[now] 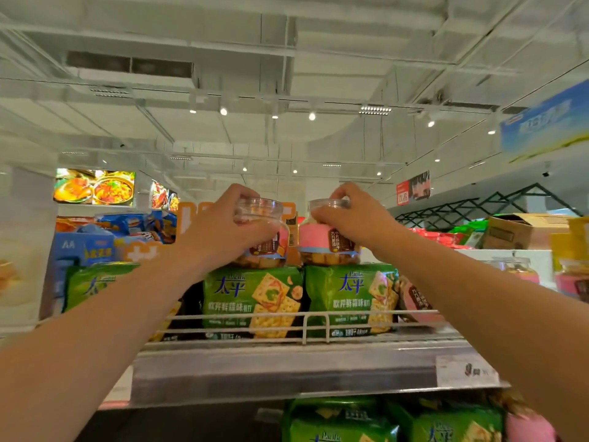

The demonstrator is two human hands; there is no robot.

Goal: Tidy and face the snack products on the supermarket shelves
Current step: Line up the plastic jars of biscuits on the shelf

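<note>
Two clear plastic snack jars with pink labels stand on top of green cracker packs on the top shelf. My left hand grips the left jar around its lid and upper body. My right hand grips the lid of the right jar. Below them, two green cracker packs face forward behind the white wire rail. A third green pack leans at the left, partly hidden by my left forearm.
More pink-labelled jars stand at the right, one lying on its side behind my right forearm. Blue snack packs fill the left. A cardboard box sits far right. A price tag hangs on the shelf edge; green packs lie below.
</note>
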